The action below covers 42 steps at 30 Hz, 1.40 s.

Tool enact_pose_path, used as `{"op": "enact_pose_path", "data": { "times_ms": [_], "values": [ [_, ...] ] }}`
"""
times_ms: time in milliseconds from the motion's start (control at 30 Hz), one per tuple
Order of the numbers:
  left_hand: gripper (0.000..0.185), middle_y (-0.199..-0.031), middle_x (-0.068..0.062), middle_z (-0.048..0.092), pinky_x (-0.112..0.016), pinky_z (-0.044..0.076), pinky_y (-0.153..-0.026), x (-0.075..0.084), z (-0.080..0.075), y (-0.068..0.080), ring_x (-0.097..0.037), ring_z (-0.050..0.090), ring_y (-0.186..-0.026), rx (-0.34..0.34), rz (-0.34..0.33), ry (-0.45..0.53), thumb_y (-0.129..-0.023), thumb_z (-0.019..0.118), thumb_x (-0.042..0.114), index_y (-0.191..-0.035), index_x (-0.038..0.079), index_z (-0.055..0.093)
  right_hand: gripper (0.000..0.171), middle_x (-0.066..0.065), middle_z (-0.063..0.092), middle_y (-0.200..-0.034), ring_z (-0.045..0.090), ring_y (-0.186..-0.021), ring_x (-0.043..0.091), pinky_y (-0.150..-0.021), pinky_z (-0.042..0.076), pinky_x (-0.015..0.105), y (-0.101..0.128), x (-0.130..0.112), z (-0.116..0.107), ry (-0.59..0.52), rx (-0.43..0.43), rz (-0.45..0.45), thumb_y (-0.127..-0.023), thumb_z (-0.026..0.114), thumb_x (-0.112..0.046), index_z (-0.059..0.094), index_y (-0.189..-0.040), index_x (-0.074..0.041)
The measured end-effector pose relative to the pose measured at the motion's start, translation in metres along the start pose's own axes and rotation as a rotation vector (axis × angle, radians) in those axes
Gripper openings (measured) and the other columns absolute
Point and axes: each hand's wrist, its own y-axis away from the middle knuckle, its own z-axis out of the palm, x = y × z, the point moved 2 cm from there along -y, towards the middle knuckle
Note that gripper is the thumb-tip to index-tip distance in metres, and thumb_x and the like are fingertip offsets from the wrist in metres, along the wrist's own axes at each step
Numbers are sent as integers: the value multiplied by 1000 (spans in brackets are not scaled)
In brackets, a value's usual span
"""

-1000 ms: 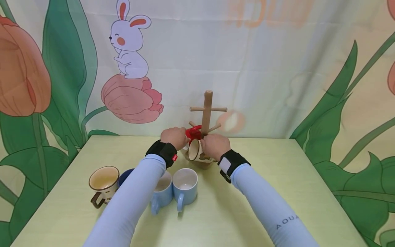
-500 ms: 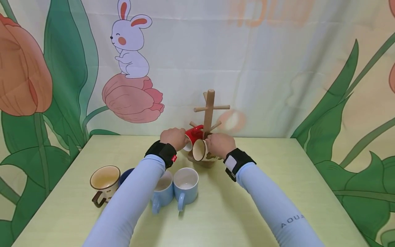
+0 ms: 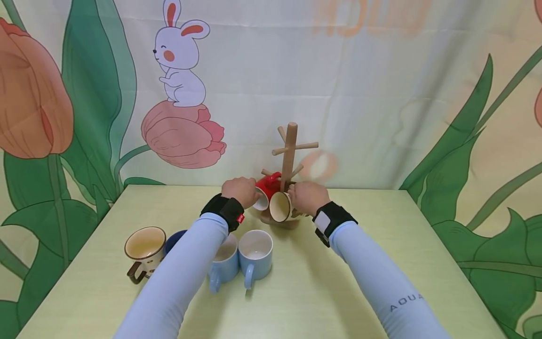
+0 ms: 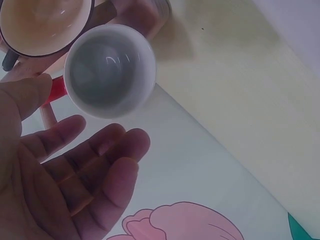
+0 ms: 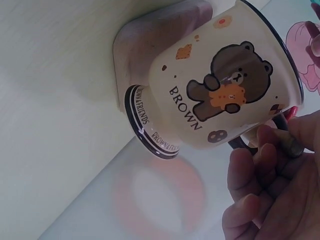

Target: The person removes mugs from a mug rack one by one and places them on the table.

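A wooden mug tree [image 3: 290, 157] stands at the far middle of the green table [image 3: 381, 226]. A red mug [image 3: 266, 188] with a white inside [image 4: 110, 70] hangs on a low peg. My left hand [image 3: 244, 190] is beside it with relaxed, spread fingers [image 4: 95, 150] that grip nothing. My right hand [image 3: 306, 196] pinches the dark handle of a cream bear mug [image 3: 280, 206] and holds it tilted on its side at the tree's base. In the right wrist view the bear mug [image 5: 220, 90] shows a brown bear print, with my fingers [image 5: 265, 155] curled round the handle.
Near my left arm stand a cream mug with a brown handle [image 3: 143, 249], a dark blue mug [image 3: 172, 240] half hidden by the sleeve, and two light blue mugs [image 3: 255, 254]. A printed cloth backdrop hangs right behind the table.
My right hand has carried the bear mug a little to the right and closer to the post. The tree's upper pegs now point at a different angle. The left hand has stayed by the red mug.
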Motion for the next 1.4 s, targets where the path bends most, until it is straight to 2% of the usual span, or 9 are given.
{"op": "enact_pose_path", "data": {
  "times_ms": [267,667,967,1400],
  "values": [
    [38,-99,-12,72,-41,55,-78,1,-1,3,-29,67,-89,-7,12,-5,-97,63,38,-117,5,66,32,8,64,-78,66,-77,26,-67,56,44,-3,9,2,23,-12,-15,-105,45,-30,66,-95,-7],
    [40,-99,-12,71,-41,55,-78,0,3,3,-29,67,-89,-17,15,-10,-96,64,38,-118,5,64,35,7,62,-77,62,-75,24,-72,53,40,-3,22,-3,-57,-39,-36,-105,47,-28,67,-93,-3],
    [38,-95,-10,71,-41,56,-76,-1,8,-5,-27,67,-87,-32,12,-33,-96,64,38,-116,6,66,32,7,62,-77,60,-74,24,-73,52,40,-4,26,-1,-62,-16,-52,-105,48,-27,66,-95,-2],
    [35,-96,-10,71,-40,55,-76,4,1,6,-27,67,-88,-20,16,-18,-97,63,36,-115,6,66,36,6,58,-72,57,-70,23,-67,50,38,2,27,1,-94,34,-38,-107,45,-28,64,-88,-4]
  ]
}}
